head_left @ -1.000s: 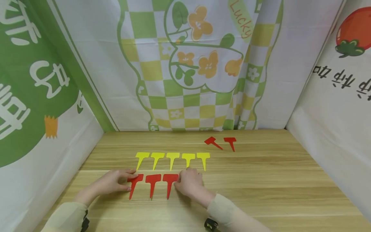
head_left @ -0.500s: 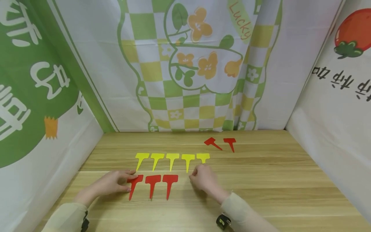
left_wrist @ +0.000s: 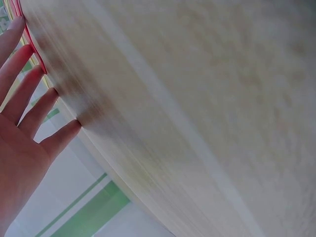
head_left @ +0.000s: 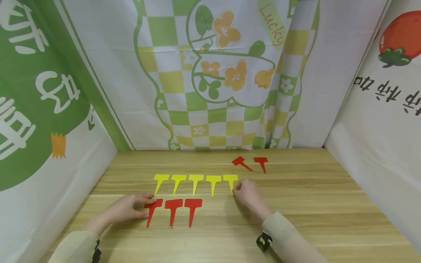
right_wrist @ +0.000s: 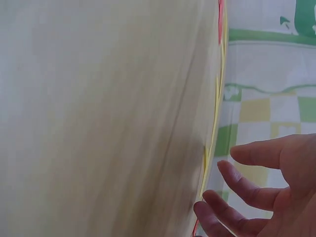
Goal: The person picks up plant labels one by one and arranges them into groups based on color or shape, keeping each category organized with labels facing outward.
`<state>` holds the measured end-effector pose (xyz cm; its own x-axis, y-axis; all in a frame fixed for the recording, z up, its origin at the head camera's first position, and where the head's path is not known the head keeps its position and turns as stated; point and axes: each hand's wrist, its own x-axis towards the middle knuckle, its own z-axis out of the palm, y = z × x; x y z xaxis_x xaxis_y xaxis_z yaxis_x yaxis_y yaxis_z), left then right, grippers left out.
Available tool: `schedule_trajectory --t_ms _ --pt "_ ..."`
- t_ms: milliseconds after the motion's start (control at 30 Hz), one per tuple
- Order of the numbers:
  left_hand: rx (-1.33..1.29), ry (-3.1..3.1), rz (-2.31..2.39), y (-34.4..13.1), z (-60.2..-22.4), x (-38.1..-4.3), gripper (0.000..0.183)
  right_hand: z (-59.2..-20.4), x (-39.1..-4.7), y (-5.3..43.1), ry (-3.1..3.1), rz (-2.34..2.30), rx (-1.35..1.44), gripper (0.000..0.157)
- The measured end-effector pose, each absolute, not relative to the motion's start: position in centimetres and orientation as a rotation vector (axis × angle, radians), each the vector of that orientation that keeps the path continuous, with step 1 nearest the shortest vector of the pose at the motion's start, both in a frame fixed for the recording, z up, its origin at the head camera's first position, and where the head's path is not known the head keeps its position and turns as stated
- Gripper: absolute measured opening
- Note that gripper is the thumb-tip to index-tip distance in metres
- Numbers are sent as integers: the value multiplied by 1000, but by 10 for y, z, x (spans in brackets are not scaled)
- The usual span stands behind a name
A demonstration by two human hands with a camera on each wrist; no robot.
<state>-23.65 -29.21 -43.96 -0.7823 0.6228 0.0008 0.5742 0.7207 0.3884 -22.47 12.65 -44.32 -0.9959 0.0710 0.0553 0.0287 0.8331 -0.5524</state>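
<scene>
My left hand [head_left: 125,208] rests on the table with its fingertips touching the leftmost red T-shaped plant label [head_left: 154,207]. In the left wrist view the fingers of that hand [left_wrist: 35,114] are spread and fairly straight. Two more red labels, a middle one [head_left: 173,207] and a right one [head_left: 193,206], lie beside it in a front row. My right hand [head_left: 250,195] hovers or rests by the rightmost yellow T-shaped label [head_left: 231,179]; contact cannot be told. The right wrist view shows this hand [right_wrist: 276,182] with loosely bent fingers and nothing held.
Several yellow labels [head_left: 196,179] form a row behind the red ones. Farther back on the right lie two red labels, one slanted [head_left: 241,162] and one straighter [head_left: 261,162]. Printed cloth [head_left: 223,120] hangs behind the wooden table [head_left: 312,204].
My right hand has moved right and slightly back, from beside the third red label to the last yellow one. The left hand has stayed in place; the labels look unmoved.
</scene>
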Motion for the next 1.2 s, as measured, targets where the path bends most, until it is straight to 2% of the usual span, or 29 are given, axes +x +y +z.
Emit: schedule_trajectory --t_ms 500,1200 --pt "954 2761 602 -293 -445 -239 53 -445 -250 167 -2894 761 -141 12" --pt "958 2789 570 -295 -443 -238 52 -445 -289 183 -2891 586 -160 15"
